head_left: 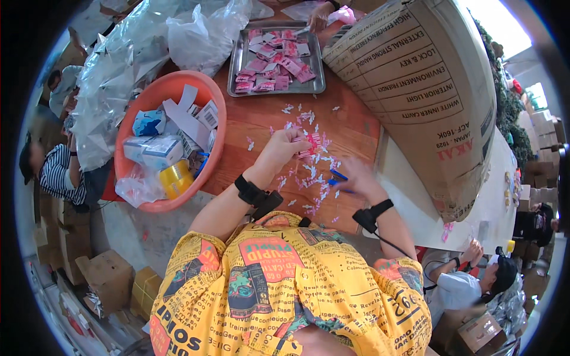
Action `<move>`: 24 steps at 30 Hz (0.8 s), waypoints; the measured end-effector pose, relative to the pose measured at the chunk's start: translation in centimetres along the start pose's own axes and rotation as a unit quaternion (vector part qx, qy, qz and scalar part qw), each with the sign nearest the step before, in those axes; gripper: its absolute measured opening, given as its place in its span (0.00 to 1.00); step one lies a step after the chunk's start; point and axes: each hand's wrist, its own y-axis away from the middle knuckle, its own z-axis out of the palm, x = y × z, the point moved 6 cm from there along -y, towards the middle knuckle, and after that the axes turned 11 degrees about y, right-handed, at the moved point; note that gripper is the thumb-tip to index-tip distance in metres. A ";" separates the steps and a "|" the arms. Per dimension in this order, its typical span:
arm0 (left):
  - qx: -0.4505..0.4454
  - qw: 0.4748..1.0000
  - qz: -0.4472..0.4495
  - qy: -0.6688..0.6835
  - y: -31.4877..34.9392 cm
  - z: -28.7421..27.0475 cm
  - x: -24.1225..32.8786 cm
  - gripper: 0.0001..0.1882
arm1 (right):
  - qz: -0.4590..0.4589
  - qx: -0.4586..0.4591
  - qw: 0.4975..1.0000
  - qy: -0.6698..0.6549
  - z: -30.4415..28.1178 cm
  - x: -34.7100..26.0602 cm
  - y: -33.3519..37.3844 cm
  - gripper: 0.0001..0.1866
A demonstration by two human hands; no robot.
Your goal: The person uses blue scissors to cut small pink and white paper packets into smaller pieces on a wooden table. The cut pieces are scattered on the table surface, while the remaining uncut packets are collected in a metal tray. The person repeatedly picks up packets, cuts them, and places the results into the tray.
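Observation:
My left hand (284, 146) pinches a small pink printed packet (313, 149) above the wooden table (347, 124). To its right, my right hand (361, 179) grips scissors (338, 177) with blue handles; their blades are hard to make out. Small white and pink paper scraps (309, 183) lie scattered under and around both hands. Farther off, a metal tray (236, 59) holds many pink and white packets (279, 62), some of them overlapping. Each of my wrists wears a black strap with a small device.
Left of my arm stands an orange basin (220, 127) holding boxes, paper and yellow tape (176, 180). A large cardboard box (415, 107) leans in from the right. Beyond the basin are clear plastic bags (205, 38). Another person's hand (321, 16) is beside the tray; other people sit left and right.

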 end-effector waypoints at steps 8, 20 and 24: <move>0.030 0.996 0.008 -0.079 1.2 0.1 -0.1 0.05 | 0.056 -0.022 0.991 -0.122 5.2 2.3 2.2 0.30; -0.007 0.980 0.002 -0.197 1.9 4.1 0.8 0.08 | 0.056 -0.084 0.794 -0.600 -1.6 -3.3 1.9 0.26; -0.015 0.968 0.048 -0.244 1.7 4.5 0.8 0.07 | 0.035 -0.084 0.792 -0.603 -2.3 -3.3 1.9 0.24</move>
